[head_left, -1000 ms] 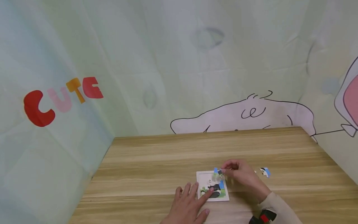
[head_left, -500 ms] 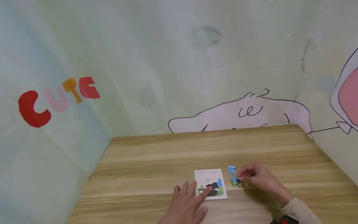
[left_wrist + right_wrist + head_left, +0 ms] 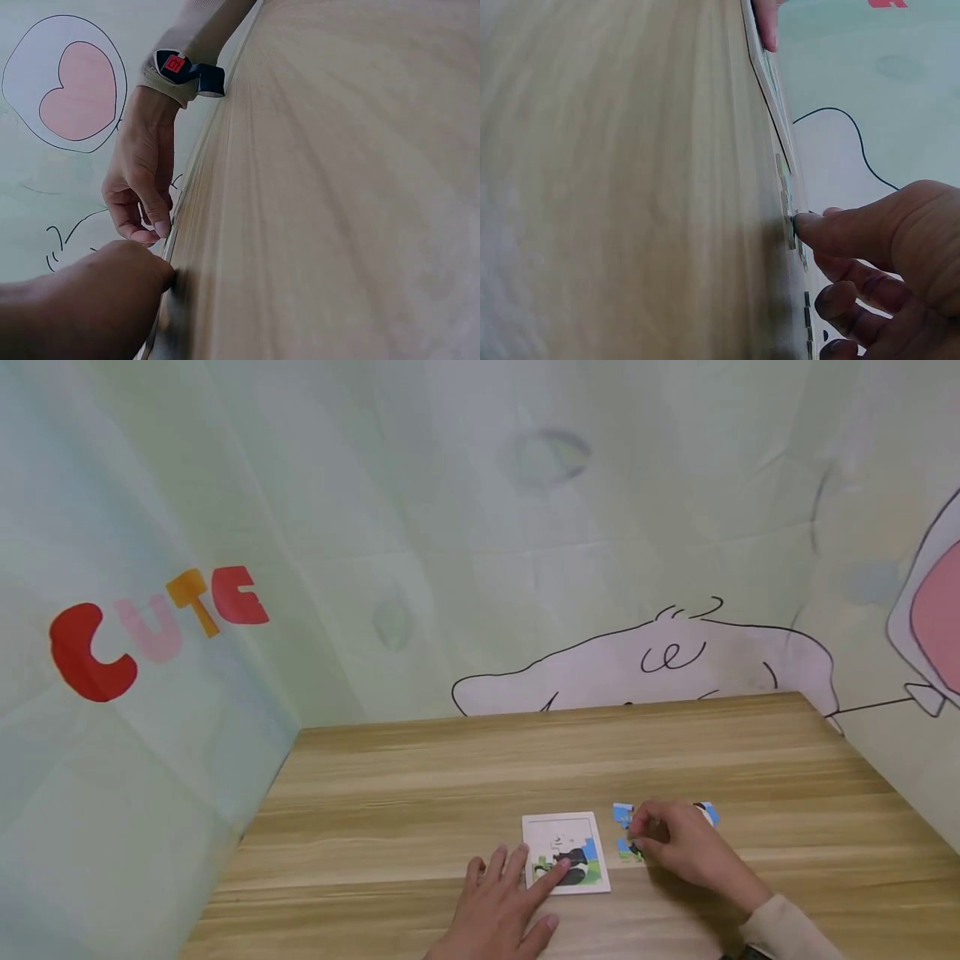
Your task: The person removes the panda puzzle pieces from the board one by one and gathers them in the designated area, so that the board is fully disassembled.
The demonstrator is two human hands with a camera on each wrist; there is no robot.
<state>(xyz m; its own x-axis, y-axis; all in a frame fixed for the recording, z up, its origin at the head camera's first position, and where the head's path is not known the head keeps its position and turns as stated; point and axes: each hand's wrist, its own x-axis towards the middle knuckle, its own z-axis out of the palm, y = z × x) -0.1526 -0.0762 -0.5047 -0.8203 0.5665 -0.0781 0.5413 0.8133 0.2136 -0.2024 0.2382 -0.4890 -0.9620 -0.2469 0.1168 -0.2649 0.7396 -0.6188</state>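
A square panda jigsaw puzzle in a white frame (image 3: 558,823) lies on the table, with panda and green pieces in its lower part and a pale bare area above. My left hand (image 3: 498,902) rests at its left edge, fingers spread, the index finger pressing on the panda's body. Right of the frame, my right hand (image 3: 678,843) pinches a blue-and-green puzzle piece (image 3: 627,851) between thumb and index finger, low over the table. A blue puzzle piece (image 3: 622,812) lies just beyond it. In the right wrist view the thumb (image 3: 817,229) touches a piece's edge; the index finger is mostly hidden.
Another black, white and blue puzzle piece (image 3: 707,812) lies behind the right hand, partly covered by it. The wood-grain table (image 3: 420,777) runs back to a cartoon-printed cloth wall (image 3: 420,527). A strap with a red mark (image 3: 176,65) sits on the right wrist.
My right hand has carried the blue-and-green piece from over the frame to the table on its right, then shifted slightly left. My left hand has stayed on the puzzle.
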